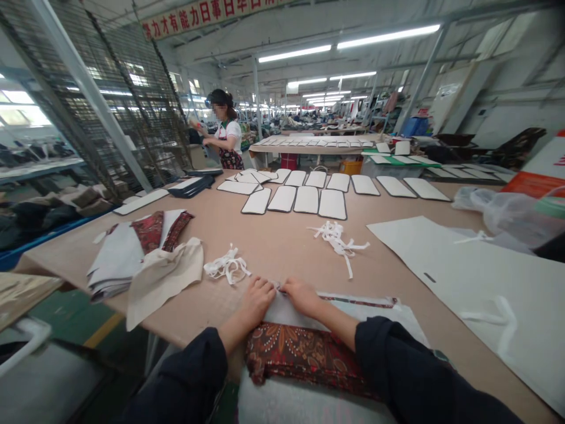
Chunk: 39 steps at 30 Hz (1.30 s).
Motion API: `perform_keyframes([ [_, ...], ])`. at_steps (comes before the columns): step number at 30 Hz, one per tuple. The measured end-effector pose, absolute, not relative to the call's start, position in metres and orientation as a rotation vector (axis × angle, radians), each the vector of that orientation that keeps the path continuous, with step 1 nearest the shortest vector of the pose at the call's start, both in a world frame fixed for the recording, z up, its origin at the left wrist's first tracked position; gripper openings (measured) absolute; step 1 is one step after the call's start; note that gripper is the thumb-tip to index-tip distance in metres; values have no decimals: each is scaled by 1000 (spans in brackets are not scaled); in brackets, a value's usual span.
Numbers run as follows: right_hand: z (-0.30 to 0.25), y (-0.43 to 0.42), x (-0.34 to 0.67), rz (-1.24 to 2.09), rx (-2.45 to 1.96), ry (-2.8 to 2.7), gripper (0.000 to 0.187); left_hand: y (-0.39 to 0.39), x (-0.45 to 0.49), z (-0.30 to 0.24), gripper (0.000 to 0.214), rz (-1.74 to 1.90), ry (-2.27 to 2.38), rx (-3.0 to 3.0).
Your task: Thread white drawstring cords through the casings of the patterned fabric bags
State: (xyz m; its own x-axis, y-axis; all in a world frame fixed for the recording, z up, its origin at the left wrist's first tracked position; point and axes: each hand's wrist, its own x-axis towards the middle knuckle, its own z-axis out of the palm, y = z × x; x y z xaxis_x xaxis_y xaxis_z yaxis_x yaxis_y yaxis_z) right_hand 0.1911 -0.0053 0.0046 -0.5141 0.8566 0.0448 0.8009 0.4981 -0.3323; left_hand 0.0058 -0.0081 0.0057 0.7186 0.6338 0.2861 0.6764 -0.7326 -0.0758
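My left hand (257, 301) and my right hand (300, 294) rest knuckles-up on the near edge of the brown table (282, 247), almost touching each other. Both have their fingers curled and pinch the top edge of a white fabric piece (286, 315) with a red paisley lining (304, 353) that lies folded between my dark sleeves. A bundle of white strips (227, 266) lies just beyond my left hand. A second tangle of white strips (338, 238) lies farther out, beyond my right hand.
A stack of fabric pieces (132, 253) with a beige cloth sits at the left. Rows of white rounded panels (309, 197) cover the far table. A large white sheet (477, 277) lies at the right beside a clear plastic bag (507, 215). A person (227, 132) works at the back.
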Motion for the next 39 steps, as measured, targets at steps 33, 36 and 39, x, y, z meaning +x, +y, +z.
perform_keyframes([
  [33,22,-7,207,492,-1802,-2528,20,0,3,-7,15,-560,-1693,-2890],
  [36,20,4,200,687,-1873,-2382,15,1,5,-8,20,-774,-1899,-2792],
  [39,16,6,207,833,-1748,-2377,10,-3,5,-8,25,-966,-1949,-2737],
])
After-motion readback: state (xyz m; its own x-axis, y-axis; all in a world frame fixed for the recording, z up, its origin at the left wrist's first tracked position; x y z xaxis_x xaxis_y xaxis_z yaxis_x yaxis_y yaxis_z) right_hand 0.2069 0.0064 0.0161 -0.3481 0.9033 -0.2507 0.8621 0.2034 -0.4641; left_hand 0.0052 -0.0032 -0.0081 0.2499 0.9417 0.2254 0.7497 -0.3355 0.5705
